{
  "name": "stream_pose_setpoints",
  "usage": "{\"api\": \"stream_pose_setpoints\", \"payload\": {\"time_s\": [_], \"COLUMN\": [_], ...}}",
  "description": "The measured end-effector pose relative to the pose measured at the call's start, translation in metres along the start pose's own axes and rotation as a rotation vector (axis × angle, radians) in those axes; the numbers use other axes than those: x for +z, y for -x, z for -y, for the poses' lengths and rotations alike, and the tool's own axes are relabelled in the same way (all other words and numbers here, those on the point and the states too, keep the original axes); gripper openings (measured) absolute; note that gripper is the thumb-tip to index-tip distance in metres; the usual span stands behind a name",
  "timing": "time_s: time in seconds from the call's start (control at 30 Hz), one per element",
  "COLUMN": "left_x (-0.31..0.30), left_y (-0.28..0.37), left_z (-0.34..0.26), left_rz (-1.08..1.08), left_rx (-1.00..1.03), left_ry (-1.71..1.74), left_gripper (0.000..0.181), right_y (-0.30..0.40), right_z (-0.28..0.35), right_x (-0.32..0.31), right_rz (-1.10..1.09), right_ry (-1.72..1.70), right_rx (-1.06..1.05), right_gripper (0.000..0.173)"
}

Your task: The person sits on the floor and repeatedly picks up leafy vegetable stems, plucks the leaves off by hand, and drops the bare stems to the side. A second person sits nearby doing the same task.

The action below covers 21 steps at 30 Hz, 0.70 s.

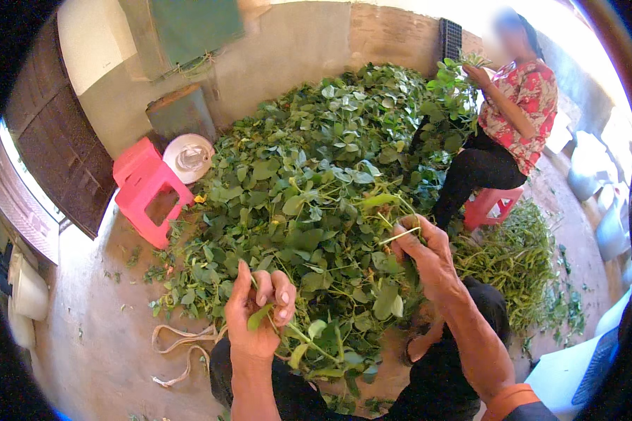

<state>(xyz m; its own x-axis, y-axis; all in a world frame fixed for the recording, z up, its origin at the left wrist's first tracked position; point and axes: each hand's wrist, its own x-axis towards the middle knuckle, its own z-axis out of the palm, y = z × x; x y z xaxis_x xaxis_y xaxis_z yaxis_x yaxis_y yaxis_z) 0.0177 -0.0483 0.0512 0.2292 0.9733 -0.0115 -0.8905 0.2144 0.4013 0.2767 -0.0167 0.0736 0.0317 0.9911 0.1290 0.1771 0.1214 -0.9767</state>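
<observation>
My left hand [258,310] is palm up with its fingers curled around a leafy green stem [313,344], which trails down to the right. A small green leaf or pod [259,317] shows against its palm. Higher and to the right, my right hand [424,247] pinches a thin pale-green stalk [400,236] between thumb and fingers. Behind that stalk a flat green leaf or pod [380,201] sticks out; whether the two are joined is unclear. Both hands are over the near side of a large heap of leafy bean-like plants [305,231].
Another person [521,100] sits on a red stool [492,208], holding leafy stems. Right of my knee lies a pile of slender green pods or stems [511,268]. Pink plastic stools [155,184] and a round white lid or basin [189,158] stand left; a cloth strip [181,344] lies on the floor.
</observation>
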Motion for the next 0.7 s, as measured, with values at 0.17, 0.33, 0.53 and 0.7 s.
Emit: {"api": "stream_pose_setpoints", "payload": {"time_s": [0.17, 0.33, 0.53, 0.7], "left_x": [0.002, -0.005, -0.001, -0.001], "left_y": [0.002, 0.000, -0.004, -0.008], "left_z": [0.004, 0.003, 0.013, 0.016], "left_rz": [-0.032, 0.085, 0.097, 0.132], "left_rx": [0.112, 0.065, 0.091, 0.077], "left_ry": [-0.142, -0.080, -0.194, -0.203], "left_gripper": [0.058, 0.057, 0.056, 0.055], "right_y": [0.018, 0.032, 0.040, 0.044], "right_z": [0.003, 0.003, -0.021, -0.031], "right_x": [0.014, 0.030, 0.055, 0.068], "right_rz": [0.176, 0.387, 0.616, 0.762], "right_ry": [0.007, 0.061, 0.162, 0.103], "right_rx": [0.091, 0.254, -0.133, -0.241], "right_gripper": [0.021, 0.028, 0.029, 0.027]}}
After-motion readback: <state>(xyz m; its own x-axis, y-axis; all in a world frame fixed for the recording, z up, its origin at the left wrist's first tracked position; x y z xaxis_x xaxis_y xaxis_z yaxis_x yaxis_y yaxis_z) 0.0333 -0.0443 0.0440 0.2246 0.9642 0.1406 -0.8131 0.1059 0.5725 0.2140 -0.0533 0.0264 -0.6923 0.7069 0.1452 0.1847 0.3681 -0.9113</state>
